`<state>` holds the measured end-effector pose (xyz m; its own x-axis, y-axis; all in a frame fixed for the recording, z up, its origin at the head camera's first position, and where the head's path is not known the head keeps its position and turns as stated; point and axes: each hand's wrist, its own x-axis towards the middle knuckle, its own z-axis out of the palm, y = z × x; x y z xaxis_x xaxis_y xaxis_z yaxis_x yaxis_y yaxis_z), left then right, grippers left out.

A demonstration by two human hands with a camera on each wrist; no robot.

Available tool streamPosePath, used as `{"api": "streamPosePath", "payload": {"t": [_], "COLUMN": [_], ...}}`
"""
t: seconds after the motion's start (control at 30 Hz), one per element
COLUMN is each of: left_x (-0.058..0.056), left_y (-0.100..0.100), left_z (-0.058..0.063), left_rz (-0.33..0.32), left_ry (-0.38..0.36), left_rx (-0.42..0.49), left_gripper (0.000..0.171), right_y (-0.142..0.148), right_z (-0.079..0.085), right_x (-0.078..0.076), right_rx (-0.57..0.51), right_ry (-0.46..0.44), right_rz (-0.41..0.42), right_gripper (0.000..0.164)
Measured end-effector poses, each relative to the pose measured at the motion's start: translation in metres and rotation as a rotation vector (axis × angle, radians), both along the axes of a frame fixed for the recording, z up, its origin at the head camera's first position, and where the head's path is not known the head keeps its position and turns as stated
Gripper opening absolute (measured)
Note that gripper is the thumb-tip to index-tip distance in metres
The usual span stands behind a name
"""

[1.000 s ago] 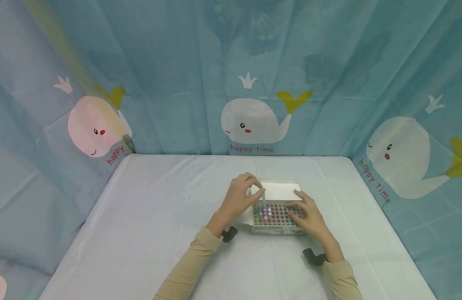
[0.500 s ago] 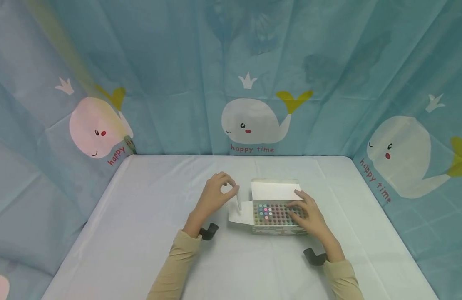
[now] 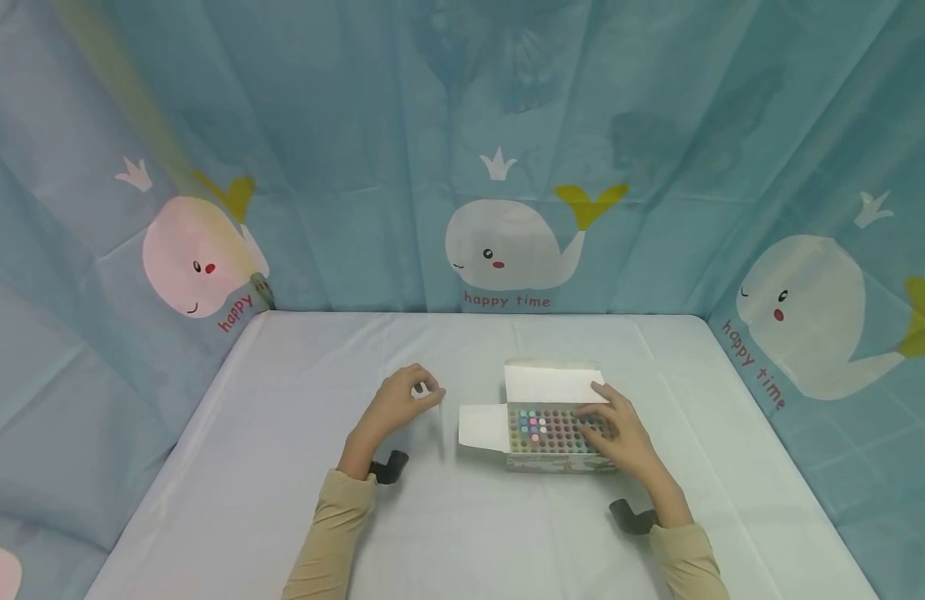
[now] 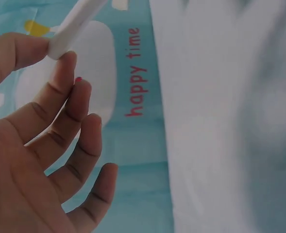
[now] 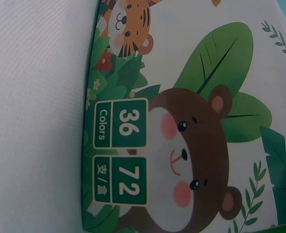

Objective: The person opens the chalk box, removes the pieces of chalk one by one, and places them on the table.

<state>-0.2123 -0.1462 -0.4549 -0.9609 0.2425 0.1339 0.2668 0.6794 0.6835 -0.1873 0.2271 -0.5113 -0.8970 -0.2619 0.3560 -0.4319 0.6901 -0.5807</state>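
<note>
At the middle left of the table, my left hand (image 3: 395, 406) pinches one end of a slim white stick (image 4: 74, 30) between thumb and forefinger; the other fingers stay loosely bent. In the head view that stick hangs almost upright, left of the box's side flap. The open cardboard box (image 3: 548, 463) holds rows of upright sticks (image 3: 556, 423), several with bright pink, blue or white ends, the others duller. My right hand (image 3: 616, 429) rests over the box's right end, fingers loosely bent above the sticks, one fingertip at the raised lid (image 3: 552, 384). It hides the box's right end.
The box's white side flap (image 3: 483, 427) sticks out to the left. Printed on the box are a bear (image 5: 191, 160) and the numbers 36 and 72. A white cloth (image 3: 282, 433) covers the table, with a blue whale-print curtain (image 3: 357, 167) behind and at both sides.
My left hand has moved left with the white stick, from above the box, past the side flap, to over the tablecloth. My right hand stays at the box.
</note>
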Motion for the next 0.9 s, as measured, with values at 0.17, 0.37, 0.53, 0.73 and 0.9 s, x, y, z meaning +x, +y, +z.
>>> {"api": "streamPosePath", "payload": {"t": [0.17,0.37,0.53,0.73,0.9], "left_x": [-0.006,-0.016,-0.02,-0.022,-0.022], "left_y": [-0.002,-0.005,-0.003,0.001,0.004], "left_z": [-0.018,-0.045,-0.057,-0.064,-0.065], "left_rz": [-0.024,-0.006,0.043,0.067,0.074], "left_ry": [-0.082,-0.172,-0.157,-0.084,-0.075], "left_rx": [-0.029,-0.079,-0.135,-0.239,-0.266], "left_gripper": [0.015,0.022,0.024,0.023,0.027], "right_y": [0.0,0.0,0.0,0.0,-0.001], "right_z": [0.0,0.0,0.0,0.0,-0.001], "right_x": [-0.001,-0.002,-0.003,-0.002,-0.001], "right_rx": [0.001,0.002,-0.009,-0.007,-0.01], "right_ry": [0.011,0.014,0.003,0.011,0.027], "right_rz": [0.005,0.007,0.004,0.007,0.009], "right_gripper": [0.019,0.019,0.019,0.019,0.019]}}
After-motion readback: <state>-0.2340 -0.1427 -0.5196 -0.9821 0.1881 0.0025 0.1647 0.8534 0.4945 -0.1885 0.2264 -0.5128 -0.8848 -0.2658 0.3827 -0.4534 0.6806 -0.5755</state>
